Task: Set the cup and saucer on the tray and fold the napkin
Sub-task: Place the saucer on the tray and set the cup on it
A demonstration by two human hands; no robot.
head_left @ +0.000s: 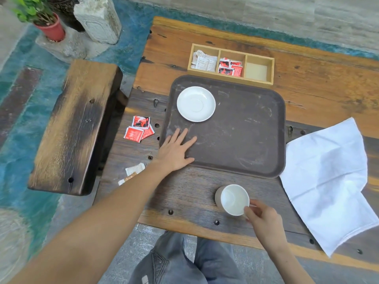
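A white saucer (pixel 196 103) lies on the far left part of the dark brown tray (pixel 242 132). The white cup (pixel 232 199) stands on the wooden table in front of the tray, near the table's front edge. My right hand (pixel 264 220) is at the cup's right side, fingers pinched on its handle. My left hand (pixel 176 149) rests flat with spread fingers on the tray's near left corner. A white napkin (pixel 330 179) lies unfolded and rumpled to the right of the tray, partly hanging over the table edge.
A wooden box (pixel 231 64) with three compartments holding packets stands behind the tray. Red packets (pixel 139 129) and pale packets (pixel 133 172) lie left of the tray. A wooden bench (pixel 75 126) stands to the left, with a potted plant (pixel 44 19) beyond.
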